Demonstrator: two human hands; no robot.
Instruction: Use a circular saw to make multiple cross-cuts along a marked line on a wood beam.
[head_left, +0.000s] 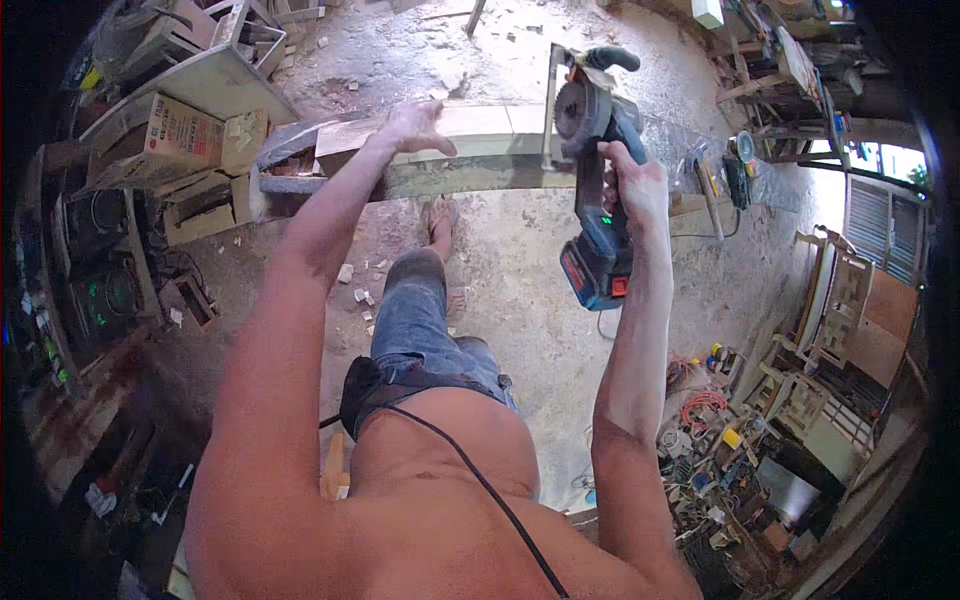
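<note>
My right hand (632,185) is wrapped round the handle of a cordless circular saw (603,225), held to the right with its round toothed blade and flat metal base toward the far side. A battery pack with a red button hangs at its near end. Over the left part of a pale wooden board (485,122), my left hand (412,128) has its fingers and thumb apart and holds nothing. I cannot tell whether it touches the wood. The board lies on a low, long bench (440,178), and a thin line crosses its face near the saw.
A hammer (708,195) and a corded power tool (738,170) lie at the bench's right end. Cardboard boxes (180,140) stand at the left. Tools and scraps crowd the lower right, near an orange cable coil (703,405). Wood bits litter the floor (540,260).
</note>
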